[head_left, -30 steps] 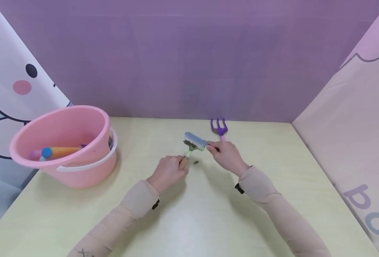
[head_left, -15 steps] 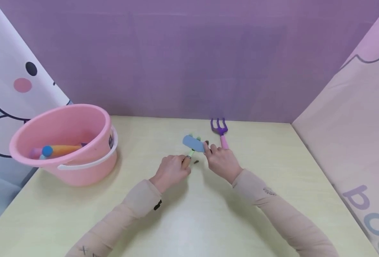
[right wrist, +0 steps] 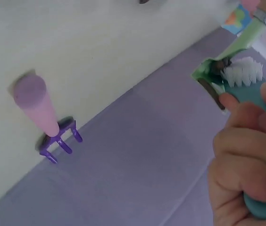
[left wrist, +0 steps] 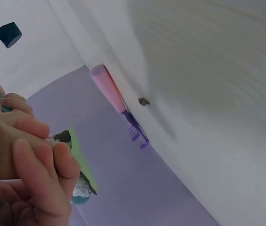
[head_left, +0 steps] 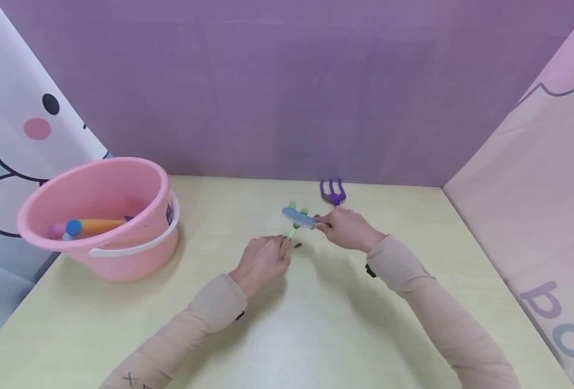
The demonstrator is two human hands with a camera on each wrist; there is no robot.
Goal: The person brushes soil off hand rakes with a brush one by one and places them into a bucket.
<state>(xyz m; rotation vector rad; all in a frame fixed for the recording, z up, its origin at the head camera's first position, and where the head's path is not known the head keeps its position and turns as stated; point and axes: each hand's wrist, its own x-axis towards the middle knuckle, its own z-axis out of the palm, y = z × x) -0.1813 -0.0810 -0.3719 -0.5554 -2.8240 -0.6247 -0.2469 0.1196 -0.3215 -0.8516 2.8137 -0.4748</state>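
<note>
My left hand (head_left: 261, 262) grips the light-brown handle of a small green garden rake (head_left: 292, 232), its head raised above the table. Green tips show beyond the blue brush (head_left: 298, 217) that my right hand (head_left: 349, 229) holds by its handle. In the right wrist view the brush's white bristles (right wrist: 244, 71) meet the rake's green head (right wrist: 207, 70), where dark dirt clings. Dirt also shows along the green edge (left wrist: 80, 155) in the left wrist view. Just past my right hand lies a purple hand fork (head_left: 333, 195) with a pink handle.
On the left stands a pink bucket (head_left: 121, 266) with a white handle and several colourful tools inside. One small dark crumb (head_left: 298, 245) lies on the pale table (head_left: 287, 335). A purple wall (head_left: 248, 97) closes off the back, with printed panels at both sides.
The brush has turned and shifted over the rake head, from bristles showing, to its flat blue back, to edge-on now. My right hand dipped nearer, then moved back right; the left barely moved.
</note>
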